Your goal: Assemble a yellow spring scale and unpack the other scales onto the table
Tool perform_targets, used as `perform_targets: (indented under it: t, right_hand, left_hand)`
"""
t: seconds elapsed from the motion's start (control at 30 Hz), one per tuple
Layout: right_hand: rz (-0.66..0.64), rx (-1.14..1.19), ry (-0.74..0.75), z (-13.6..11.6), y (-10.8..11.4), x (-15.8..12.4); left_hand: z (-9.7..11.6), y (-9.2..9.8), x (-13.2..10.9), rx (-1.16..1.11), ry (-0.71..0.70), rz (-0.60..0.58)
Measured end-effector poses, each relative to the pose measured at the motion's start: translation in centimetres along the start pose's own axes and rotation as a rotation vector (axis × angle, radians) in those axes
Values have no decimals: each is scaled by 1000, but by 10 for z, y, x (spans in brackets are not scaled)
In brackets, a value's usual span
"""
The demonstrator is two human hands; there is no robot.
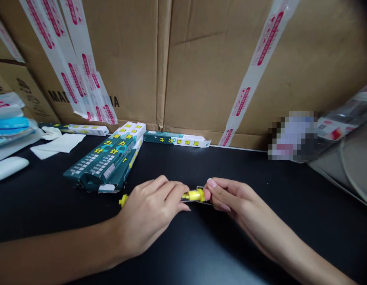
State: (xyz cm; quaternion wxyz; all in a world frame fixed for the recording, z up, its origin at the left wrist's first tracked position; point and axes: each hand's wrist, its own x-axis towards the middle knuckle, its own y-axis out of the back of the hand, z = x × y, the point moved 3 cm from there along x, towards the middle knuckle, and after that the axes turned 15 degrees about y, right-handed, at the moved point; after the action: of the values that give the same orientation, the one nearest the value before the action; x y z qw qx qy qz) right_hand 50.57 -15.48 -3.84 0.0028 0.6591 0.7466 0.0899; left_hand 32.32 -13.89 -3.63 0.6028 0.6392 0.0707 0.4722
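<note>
A yellow and clear tubular spring scale (195,195) lies level above the black table, its yellow left end sticking out past my wrist side. My left hand (155,209) wraps over the tube from above and hides most of its length. At the right end, a thin metal wire piece stands out around the yellow cap. My right hand (228,196) pinches at this end, fingertips on the wire; exactly how they grip it is partly hidden. Green and white spring scale boxes (107,158) lie side by side beyond my left hand, one end flap folded out.
Tall cardboard cartons (201,71) wall off the back of the black table (183,245). Another slim box (177,139) lies along them. At left are tissues (58,146), a white mouse-like object (9,168) and plastic packs (11,126). A clear plastic container (339,126) and cable (350,170) are at right.
</note>
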Motion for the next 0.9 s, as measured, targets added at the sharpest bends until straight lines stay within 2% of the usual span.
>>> perform_targets:
  t: [0.27,0.37,0.47,0.57,0.63,0.9]
  right_hand:
    - [-36,-39,-106,4,2,6]
    - [-22,-180,-134,7,4,5]
    - [-25,-365,-95,5,7,5]
    - [-74,-518,-27,2,8,6]
    - [-112,-563,-33,2,9,8]
    - [-168,-395,-117,8,12,7]
  left_hand:
    - [3,-2,0,87,-30,51]
    - [4,0,0,96,-38,42]
    - [5,0,0,85,-58,18]
    - [5,-1,1,82,-59,-6]
    - [6,-3,1,79,-59,-7]
    - [5,-4,0,31,-56,-29]
